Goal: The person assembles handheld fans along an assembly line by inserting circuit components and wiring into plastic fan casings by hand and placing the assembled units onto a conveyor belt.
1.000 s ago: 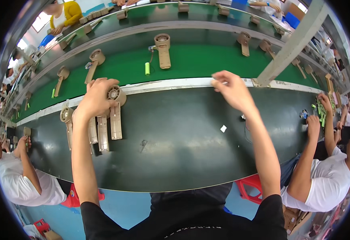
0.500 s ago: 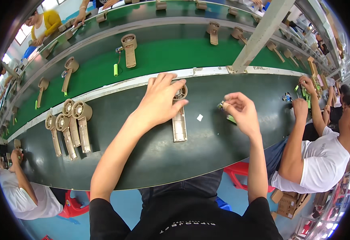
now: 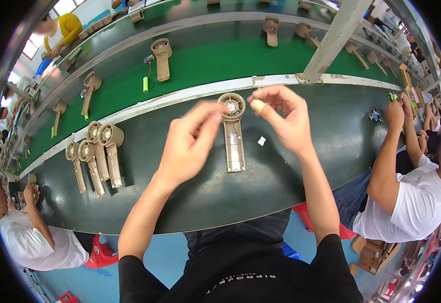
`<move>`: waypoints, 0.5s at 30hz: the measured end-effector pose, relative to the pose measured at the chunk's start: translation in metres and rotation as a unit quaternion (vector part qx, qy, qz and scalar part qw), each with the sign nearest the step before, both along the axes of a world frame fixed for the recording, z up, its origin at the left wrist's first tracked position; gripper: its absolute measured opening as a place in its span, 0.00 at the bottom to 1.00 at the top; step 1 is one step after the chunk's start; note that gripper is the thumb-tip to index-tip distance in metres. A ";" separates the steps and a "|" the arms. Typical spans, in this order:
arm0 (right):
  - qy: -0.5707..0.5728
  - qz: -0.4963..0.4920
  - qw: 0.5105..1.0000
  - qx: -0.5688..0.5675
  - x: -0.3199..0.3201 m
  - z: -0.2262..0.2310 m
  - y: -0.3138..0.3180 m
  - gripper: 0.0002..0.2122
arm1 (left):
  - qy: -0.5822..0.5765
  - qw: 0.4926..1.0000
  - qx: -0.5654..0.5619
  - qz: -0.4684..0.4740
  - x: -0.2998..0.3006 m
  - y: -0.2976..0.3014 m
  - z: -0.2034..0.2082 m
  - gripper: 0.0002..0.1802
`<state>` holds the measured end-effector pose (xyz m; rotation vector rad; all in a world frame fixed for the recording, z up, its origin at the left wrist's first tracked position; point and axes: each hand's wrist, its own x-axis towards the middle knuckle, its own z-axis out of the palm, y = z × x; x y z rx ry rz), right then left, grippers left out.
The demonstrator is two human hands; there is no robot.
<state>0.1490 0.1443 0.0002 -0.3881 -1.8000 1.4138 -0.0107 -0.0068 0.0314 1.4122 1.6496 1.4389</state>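
Observation:
A beige handheld-fan housing (image 3: 234, 146) lies on the dark bench before me, its round fan head away from me and its hollow handle toward me. A thin reddish wire shows near the top of the handle. My left hand (image 3: 187, 144) is at the left rim of the fan head, thumb and forefinger drawn together and blurred. Right of the head, my right hand (image 3: 286, 118) is raised with curled fingers and the thumb close to the fingertips; a pale covering wraps the thumb. What either hand pinches is hidden or too small to make out.
Several similar fan housings (image 3: 112, 151) stand grouped at the left. A white scrap (image 3: 261, 141) lies right of the handle. Beyond a pale rail, the green belt (image 3: 200, 68) carries more housings and a green cylindrical battery (image 3: 145, 84). A post (image 3: 331, 45) rises behind; co-workers sit on both sides.
My left hand has drawn back from over the fan head toward its left. My right hand has come up and left to the head; the small circuit board and green cylinder beside it no longer show.

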 end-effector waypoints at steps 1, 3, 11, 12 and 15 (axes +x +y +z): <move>0.000 0.001 1.000 -0.001 0.000 -0.010 0.001 0.08 | 0.156 0.987 -0.029 0.004 -0.002 -0.001 -0.005 0.11; -0.047 -0.014 0.998 -0.040 0.000 -0.026 -0.003 0.07 | 0.203 0.979 -0.020 -0.009 0.005 -0.002 -0.014 0.04; -0.064 0.036 0.997 0.021 -0.016 -0.043 -0.029 0.06 | 0.322 0.944 -0.039 0.056 0.006 -0.004 -0.035 0.07; -0.072 0.033 0.996 0.041 -0.018 -0.043 -0.033 0.08 | 0.323 0.944 -0.041 0.056 0.004 -0.005 -0.034 0.07; -0.083 0.013 0.988 0.126 -0.024 -0.041 -0.043 0.08 | 0.184 0.976 -0.080 0.087 -0.007 -0.009 -0.034 0.05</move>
